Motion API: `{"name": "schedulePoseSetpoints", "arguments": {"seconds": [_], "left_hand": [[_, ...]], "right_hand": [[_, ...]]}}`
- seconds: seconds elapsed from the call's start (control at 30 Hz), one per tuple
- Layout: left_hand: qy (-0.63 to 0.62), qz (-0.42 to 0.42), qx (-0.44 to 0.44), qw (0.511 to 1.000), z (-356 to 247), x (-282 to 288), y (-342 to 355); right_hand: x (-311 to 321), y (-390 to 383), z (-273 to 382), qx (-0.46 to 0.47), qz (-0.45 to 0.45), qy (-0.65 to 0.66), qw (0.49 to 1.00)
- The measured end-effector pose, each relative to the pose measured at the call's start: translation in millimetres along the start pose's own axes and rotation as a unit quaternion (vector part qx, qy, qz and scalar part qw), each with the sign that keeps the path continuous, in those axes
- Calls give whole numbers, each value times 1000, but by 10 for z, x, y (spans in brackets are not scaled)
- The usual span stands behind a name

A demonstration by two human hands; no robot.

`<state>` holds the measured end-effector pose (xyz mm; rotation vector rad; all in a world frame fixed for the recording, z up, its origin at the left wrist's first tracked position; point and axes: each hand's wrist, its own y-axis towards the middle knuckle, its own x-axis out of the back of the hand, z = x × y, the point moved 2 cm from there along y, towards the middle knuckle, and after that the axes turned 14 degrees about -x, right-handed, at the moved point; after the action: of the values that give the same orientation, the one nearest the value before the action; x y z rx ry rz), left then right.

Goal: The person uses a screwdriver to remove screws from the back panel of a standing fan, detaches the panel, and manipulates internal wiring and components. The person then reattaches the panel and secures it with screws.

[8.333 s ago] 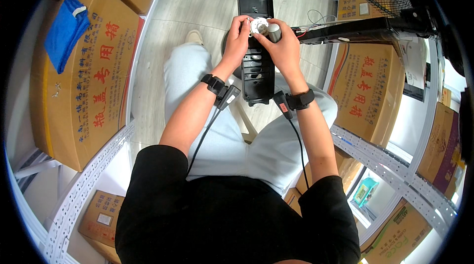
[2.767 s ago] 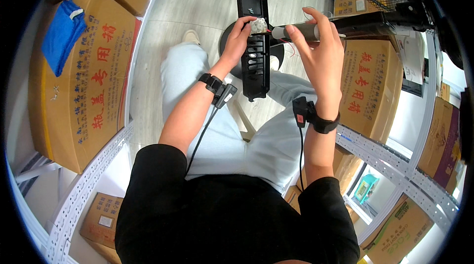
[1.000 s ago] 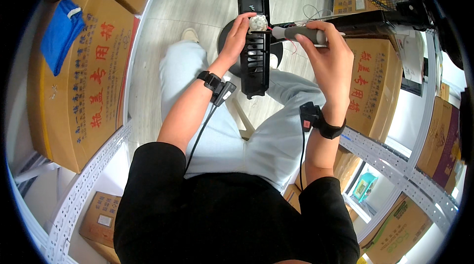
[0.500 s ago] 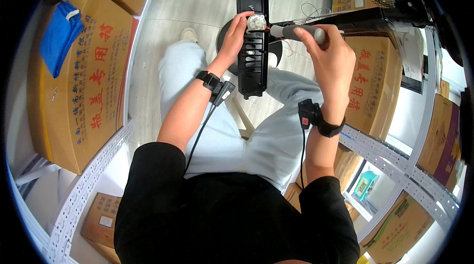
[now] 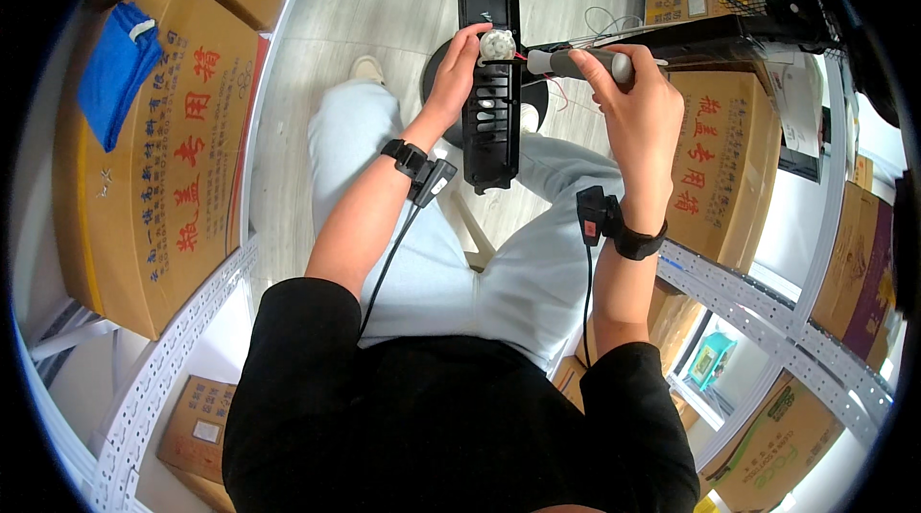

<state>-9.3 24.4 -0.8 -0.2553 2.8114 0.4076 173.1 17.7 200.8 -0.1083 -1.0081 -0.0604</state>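
1. The step in hand looks like using the grey tool (image 5: 560, 64) at the side of the white round part (image 5: 497, 45). It may be a screwdriver, but its tip is too small to see well
2. The right hand (image 5: 643, 102) has a narrow grip, with thumb and fingers around the back end of the tool's handle
3. The left hand (image 5: 455, 83) is at the left side of the white round part. I cannot tell if that grip pinches it or just rests there
4. I think the next move calls for a straight tool, a steady left hand and care with the thin red wires (image 5: 521, 56) close by
5. The white round part sits at the long black case (image 5: 491, 146), out in front of the person's lap. I cannot tell how deep it sits
6. The white round part looks bumpy and a bit shiny. The case has a row of slots on the side nearer the person
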Motion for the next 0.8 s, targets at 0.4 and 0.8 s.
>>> {"name": "schedulePoseSetpoints", "arguments": {"seconds": [0.4, 0.8], "left_hand": [[6, 26, 21, 999, -6, 16, 5], [16, -5, -30, 999, -114, -4, 18]], "right_hand": [[-3, -67, 43, 33, 16, 76, 996], [-65, -101, 40, 81, 11, 129, 988]]}}
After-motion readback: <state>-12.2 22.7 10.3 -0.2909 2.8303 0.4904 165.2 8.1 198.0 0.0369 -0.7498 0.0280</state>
